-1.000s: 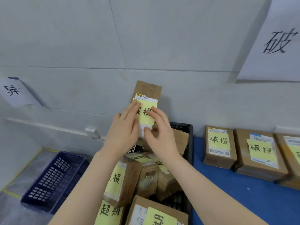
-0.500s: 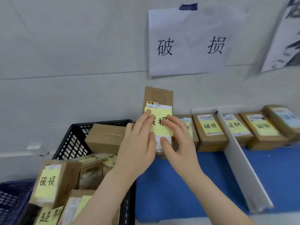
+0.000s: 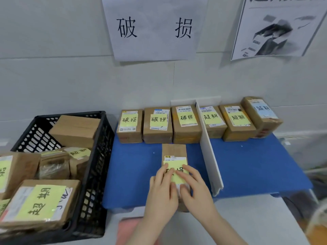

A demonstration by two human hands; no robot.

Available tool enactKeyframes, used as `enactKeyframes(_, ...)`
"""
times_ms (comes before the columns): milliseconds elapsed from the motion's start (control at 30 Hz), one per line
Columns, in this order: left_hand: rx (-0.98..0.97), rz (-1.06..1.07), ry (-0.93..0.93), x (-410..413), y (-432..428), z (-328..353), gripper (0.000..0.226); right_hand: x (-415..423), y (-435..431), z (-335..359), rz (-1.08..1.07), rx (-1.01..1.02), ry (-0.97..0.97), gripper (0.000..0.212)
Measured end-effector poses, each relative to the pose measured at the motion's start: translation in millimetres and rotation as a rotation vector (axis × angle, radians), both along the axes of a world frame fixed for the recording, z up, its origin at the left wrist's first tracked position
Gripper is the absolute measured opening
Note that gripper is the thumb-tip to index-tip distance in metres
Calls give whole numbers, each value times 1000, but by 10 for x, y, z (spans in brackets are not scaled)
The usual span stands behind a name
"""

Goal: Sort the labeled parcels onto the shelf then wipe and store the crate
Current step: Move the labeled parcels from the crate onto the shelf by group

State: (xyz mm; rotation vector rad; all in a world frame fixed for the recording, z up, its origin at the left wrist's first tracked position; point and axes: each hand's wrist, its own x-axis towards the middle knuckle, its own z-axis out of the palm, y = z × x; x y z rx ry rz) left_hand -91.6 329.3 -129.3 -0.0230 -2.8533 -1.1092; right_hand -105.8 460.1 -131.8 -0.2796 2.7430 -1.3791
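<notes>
A brown cardboard parcel (image 3: 174,151) with a yellow handwritten label lies lengthwise on the blue shelf surface (image 3: 134,174), just in front of a row of three similarly labeled parcels (image 3: 130,124). My left hand (image 3: 161,195) and my right hand (image 3: 196,190) hold its near end together, fingers laid over the label and thumbs hidden. At the left stands the black plastic crate (image 3: 99,156), with several labeled parcels (image 3: 40,202) inside.
A white divider (image 3: 210,156) splits the shelf. Right of it, three more labeled parcels (image 3: 237,121) line the wall. A paper sign (image 3: 154,27) hangs on the wall above the left section, and a printed picture (image 3: 276,27) hangs farther right.
Both hands carried the parcel from above the crate rightward and brought it down from upright onto the blue surface. My view swung right and down with it.
</notes>
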Motion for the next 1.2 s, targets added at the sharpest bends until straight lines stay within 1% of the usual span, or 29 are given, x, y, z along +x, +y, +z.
enactKeyframes(133, 78, -14, -76, -61, 116, -194, 39, -65, 167, -111, 30, 143, -99, 49)
enactKeyframes(233, 130, -62, -77, -181, 163, -259, 37, -144, 247, -101, 7, 200, -97, 49)
enactKeyframes(333, 172, -105, -79, -332, 201, -286, 35, -263, 277, -32, -22, 304, -104, 50)
enactKeyframes(433, 194, -126, -73, -481, 268, -289, 35, -416, 281, 70, -21, 443, -122, 52)
enactKeyframes(633, 212, -146, -67, -735, 376, -328, 35, -741, 258, 209, -27, 602, -195, 57)
enactKeyframes(833, 221, -136, -74, -864, 436, -347, 36, -929, 232, 300, -2, 729, -215, 47)
enactKeyframes(1100, 276, -109, -89, -886, 536, -395, 34, -1009, 197, 337, 11, 815, -193, 35)
enactKeyframes(1200, 301, -105, -125, -885, 587, -366, 36, -1017, 198, 347, 15, 847, -193, 30)
